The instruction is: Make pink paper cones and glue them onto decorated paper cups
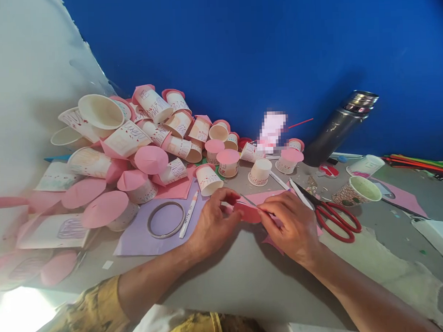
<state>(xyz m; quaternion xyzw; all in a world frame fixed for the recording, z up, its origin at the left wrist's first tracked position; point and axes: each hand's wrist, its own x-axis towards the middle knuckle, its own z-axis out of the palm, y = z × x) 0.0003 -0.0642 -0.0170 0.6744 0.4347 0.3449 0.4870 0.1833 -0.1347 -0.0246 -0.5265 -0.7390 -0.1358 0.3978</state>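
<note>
Between my hands is a piece of pink paper (248, 214) with a curved lower edge. My left hand (218, 220) pinches its left side between thumb and fingers. The fingertips of my right hand (292, 225) are closed on its right edge. A thin pale edge shows along the top of the paper; I cannot make out whether it is a fold or a separate strip. Just beyond the hands a plain-topped paper cup (260, 172) stands upside down. Red-handled scissors (341, 220) lie right of my right hand, beside a white marker (300, 194).
Many decorated paper cups with pink paper tops (151, 160) are heaped at left. A tape roll (166, 219) and a marker (190, 214) lie on purple paper (137, 241). At right are a dark flask (332, 133), a patterned cup (356, 191) and a cloth-like sheet (388, 262). A blue wall (257, 48) stands behind.
</note>
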